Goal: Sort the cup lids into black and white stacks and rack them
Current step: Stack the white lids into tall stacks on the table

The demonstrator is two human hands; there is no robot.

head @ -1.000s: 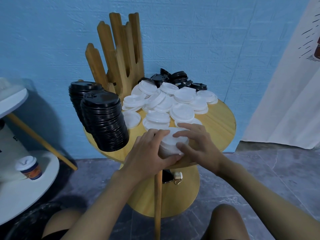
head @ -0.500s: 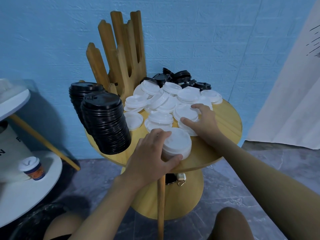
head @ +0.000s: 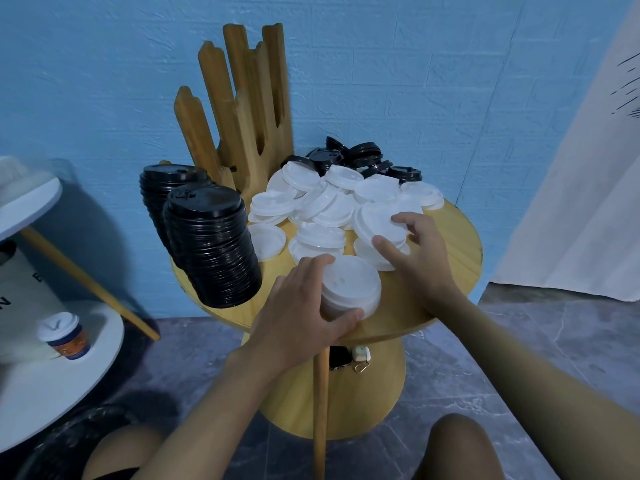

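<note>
Head view: a round wooden table (head: 453, 268) stands against a blue wall (head: 415, 64), with an upright wooden rack (head: 249, 116) at its back left edge. The left hand (head: 304, 313) grips a short stack of white lids (head: 351, 285) near the front edge of the table, fingers curled over the stack's far left side and the thumb pressed against its near rim. The right hand (head: 420, 252) reaches just beyond it, thumb and fingers spread and curled round the edge of a white lid (head: 377, 220) that sits on top of other white lids. A loose pile of white lids (head: 322, 202) covers the middle of the table, some overlapping and tilted. Behind them, near the wall, lie loose black lids (head: 362, 155). Two tall stacks of black lids stand on the table's left side: the nearer black stack (head: 211, 247) leans outward toward the table's edge, and the farther black stack (head: 166, 188) stands just behind it, beside the rack. On a lower white shelf (head: 52, 382) at far left stands a lidded paper cup (head: 64, 336). A white curtain (head: 571, 202) hangs at right.
</note>
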